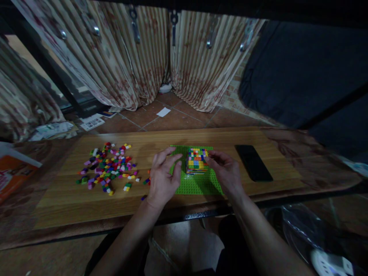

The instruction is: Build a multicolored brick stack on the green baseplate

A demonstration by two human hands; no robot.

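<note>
A multicoloured block of small bricks (196, 161) stands on a green baseplate (198, 185) on a wooden board (172, 138). My left hand (162, 179) rests on the baseplate's left edge, fingers spread and curled toward the block's left side, holding nothing that I can see. Against the block's right side is my right hand (225, 172), its fingertips pressed on the top right corner. Whether a small brick is pinched there I cannot make out.
A heap of loose coloured bricks (107, 168) lies left on the board, with a few strays near my left hand. A black phone (253, 162) lies at the right. Striped curtains (138, 57), tiled floor and papers are behind; an orange box (11, 174) sits far left.
</note>
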